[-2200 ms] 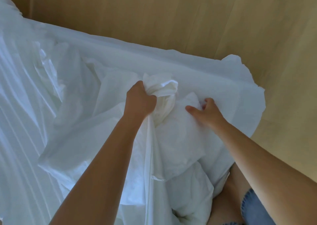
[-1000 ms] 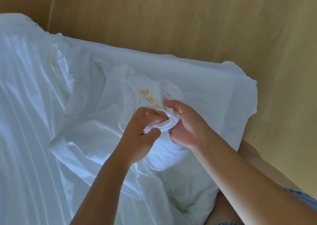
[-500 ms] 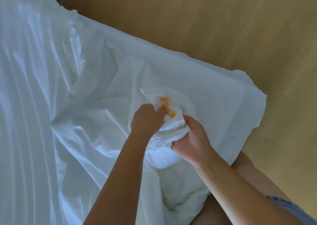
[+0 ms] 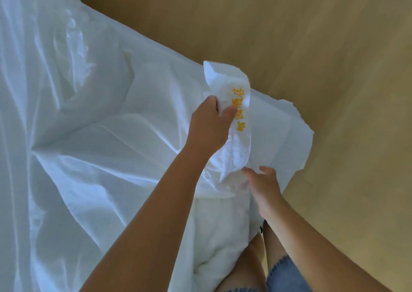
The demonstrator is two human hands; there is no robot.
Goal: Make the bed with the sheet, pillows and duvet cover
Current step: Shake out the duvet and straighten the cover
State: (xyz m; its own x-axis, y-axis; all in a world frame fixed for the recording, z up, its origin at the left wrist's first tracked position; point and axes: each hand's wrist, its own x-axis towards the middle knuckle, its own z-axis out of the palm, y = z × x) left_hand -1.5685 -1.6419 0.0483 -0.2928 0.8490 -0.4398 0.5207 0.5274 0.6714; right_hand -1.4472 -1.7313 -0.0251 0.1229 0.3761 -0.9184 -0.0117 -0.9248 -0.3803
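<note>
White duvet cover (image 4: 242,140) corner raised | left hand (image 4: 207,129) grips it | right hand (image 4: 265,189) relaxed, touching lower fold | step: squaring corner | next: right regrips, spread flat

Yellow embroidered characters (image 4: 239,109), on a white linen fold (image 4: 236,151), ending "酒店" (first characters unclear)

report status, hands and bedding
Left hand grips lettered fabric corner, held up. Right hand open, touching its lower end. Nothing blocking.
</note>
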